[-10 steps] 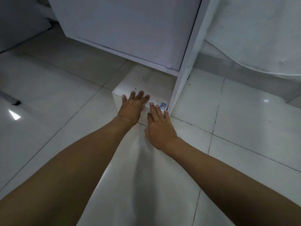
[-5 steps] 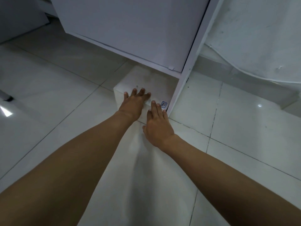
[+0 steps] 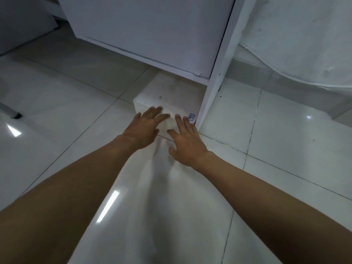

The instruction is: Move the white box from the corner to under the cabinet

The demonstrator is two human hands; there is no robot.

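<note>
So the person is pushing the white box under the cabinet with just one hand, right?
Not quite: the head view shows two hands. The left hand and the right hand both lie flat against the near end of the white box, which sits partly under the cabinet.

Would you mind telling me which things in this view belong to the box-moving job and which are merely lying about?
Part of the job:
- white box, partly under the cabinet
- cabinet
- left hand and right hand, flat against the box's near side

Just lying about:
- white cable along the wall
- dark-tipped metal leg at the left edge
</note>
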